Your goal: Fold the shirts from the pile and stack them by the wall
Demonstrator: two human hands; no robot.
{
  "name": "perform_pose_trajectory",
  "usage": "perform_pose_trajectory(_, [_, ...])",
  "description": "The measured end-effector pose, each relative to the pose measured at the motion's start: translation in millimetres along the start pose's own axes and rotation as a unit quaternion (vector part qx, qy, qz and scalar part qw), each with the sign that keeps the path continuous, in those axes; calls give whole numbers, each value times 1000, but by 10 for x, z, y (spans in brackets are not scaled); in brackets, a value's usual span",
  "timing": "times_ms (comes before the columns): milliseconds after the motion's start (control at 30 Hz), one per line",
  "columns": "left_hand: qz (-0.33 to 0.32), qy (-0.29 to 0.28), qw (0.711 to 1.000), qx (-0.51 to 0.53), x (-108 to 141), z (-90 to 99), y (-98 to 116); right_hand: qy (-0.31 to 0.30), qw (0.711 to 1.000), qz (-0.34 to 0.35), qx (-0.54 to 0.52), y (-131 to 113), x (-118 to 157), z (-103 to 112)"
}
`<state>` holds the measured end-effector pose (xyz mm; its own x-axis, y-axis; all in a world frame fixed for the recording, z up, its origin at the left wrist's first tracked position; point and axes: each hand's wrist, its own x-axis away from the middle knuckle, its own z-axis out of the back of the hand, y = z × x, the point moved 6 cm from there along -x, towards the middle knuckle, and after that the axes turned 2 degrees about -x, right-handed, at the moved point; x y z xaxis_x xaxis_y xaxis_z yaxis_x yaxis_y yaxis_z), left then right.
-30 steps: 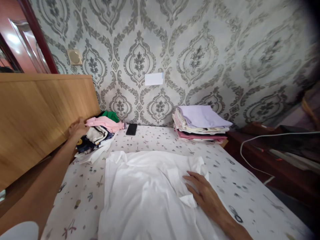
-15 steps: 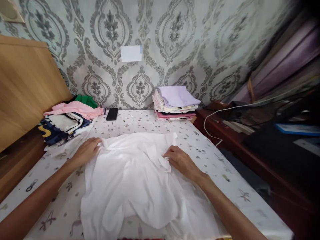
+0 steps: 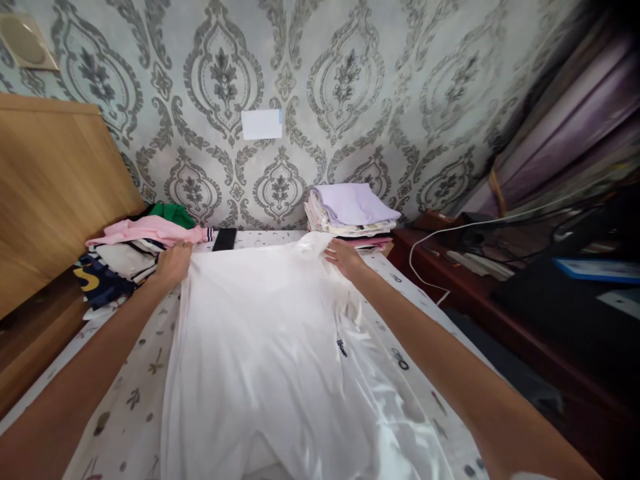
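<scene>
A white garment (image 3: pixel 260 333) is stretched out over the patterned sheet (image 3: pixel 133 373), its far edge pulled nearly straight. Small dark lettering shows on its right side. My left hand (image 3: pixel 174 263) is closed on the far left corner, beside the clothes pile. At the far right corner, where the cloth bunches up, my right hand (image 3: pixel 345 259) pinches the edge. Toward me the fabric hangs in loose folds, and its near end runs out of view. Whether it is a top or trousers, I cannot tell.
Behind my right hand stands a stack of folded clothes (image 3: pixel 357 203), lilac on top. A loose clothes pile (image 3: pixel 145 233) lies at the left by a wooden panel (image 3: pixel 55 200). A black phone (image 3: pixel 225 239) is near the wall. A white cable (image 3: pixel 413 247) crosses the dark red furniture at right.
Both hands have moved away from me toward the wall, drawing the white garment out longer and flatter. The dark lettering has come into view. The camera view has tilted slightly up.
</scene>
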<state>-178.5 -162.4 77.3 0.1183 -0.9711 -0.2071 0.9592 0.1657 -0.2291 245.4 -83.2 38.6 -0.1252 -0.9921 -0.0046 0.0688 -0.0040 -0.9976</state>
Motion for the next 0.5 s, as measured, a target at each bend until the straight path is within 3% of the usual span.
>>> perform_pose_trajectory(100, [-19, -12, 1000, 4, 56, -136, 142, 13, 999, 4, 30, 148, 98, 14])
perform_pose_trajectory(200, [-45, -9, 997, 56, 346, -249, 225, -15, 992, 58, 113, 249, 498, 171])
perform_pose_trajectory(333, [-78, -60, 982, 159, 1008, -344, 181, -97, 913, 198, 343, 267, 1403, 412])
perform_pose_trajectory(500, [-87, -147, 955, 242, 1903, -245, 47, -95, 855, 200, 469, 435, 2420, 727])
